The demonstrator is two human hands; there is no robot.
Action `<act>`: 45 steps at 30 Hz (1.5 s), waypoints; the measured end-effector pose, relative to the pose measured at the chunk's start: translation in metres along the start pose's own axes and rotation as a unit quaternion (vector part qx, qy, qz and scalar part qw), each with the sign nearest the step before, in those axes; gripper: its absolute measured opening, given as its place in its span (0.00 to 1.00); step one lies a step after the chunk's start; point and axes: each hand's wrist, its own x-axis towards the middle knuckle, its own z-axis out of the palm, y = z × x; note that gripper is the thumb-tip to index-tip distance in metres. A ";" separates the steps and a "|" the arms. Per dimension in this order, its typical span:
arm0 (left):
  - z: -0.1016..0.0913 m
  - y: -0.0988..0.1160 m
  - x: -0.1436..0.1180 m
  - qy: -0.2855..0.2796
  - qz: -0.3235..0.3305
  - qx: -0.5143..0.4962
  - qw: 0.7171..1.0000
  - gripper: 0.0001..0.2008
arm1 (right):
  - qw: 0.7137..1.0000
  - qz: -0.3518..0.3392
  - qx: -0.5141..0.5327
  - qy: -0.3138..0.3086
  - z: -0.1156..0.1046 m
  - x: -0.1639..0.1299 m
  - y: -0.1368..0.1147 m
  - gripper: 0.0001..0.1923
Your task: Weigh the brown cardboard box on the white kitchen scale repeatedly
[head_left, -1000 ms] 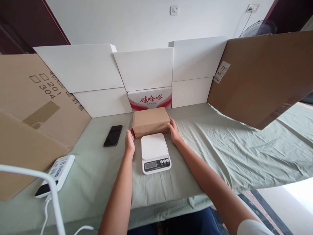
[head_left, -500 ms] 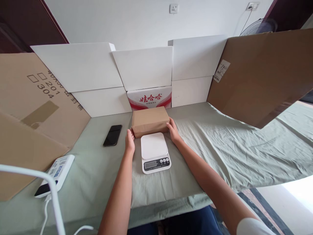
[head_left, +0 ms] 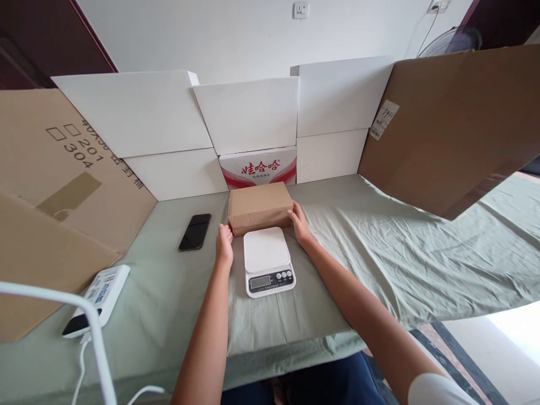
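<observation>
Both hands, left hand (head_left: 224,243) and right hand (head_left: 300,223), grip a brown parcel (head_left: 259,206) resting on the bench; the scale (head_left: 267,260) between the wrists carries nothing yet.

A plain brown box (head_left: 259,206) is sitting at twelve o'clock from a white scale (head_left: 268,260) with a grey display, a black phone (head_left: 194,231) is lying at nine, and pale green cloth (head_left: 379,247) is covering the table.
</observation>
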 end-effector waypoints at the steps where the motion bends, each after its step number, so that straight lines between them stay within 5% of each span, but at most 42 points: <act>1: 0.000 0.000 0.000 0.001 -0.001 0.001 1.000 0.34 | 1.000 -0.002 -0.002 -0.002 0.000 0.000 0.000 0.30; 24: 0.001 0.002 -0.001 0.011 0.012 0.007 1.000 0.35 | 1.000 -0.019 -0.015 -0.009 -0.002 0.002 0.005 0.30; 38: -0.005 0.002 -0.017 -0.023 0.217 0.025 0.976 0.36 | 0.988 -0.146 -0.055 -0.006 0.001 -0.018 -0.014 0.38; 45: -0.018 0.001 -0.059 -0.017 0.226 0.018 0.974 0.42 | 0.979 -0.181 -0.091 -0.015 -0.010 -0.056 -0.033 0.34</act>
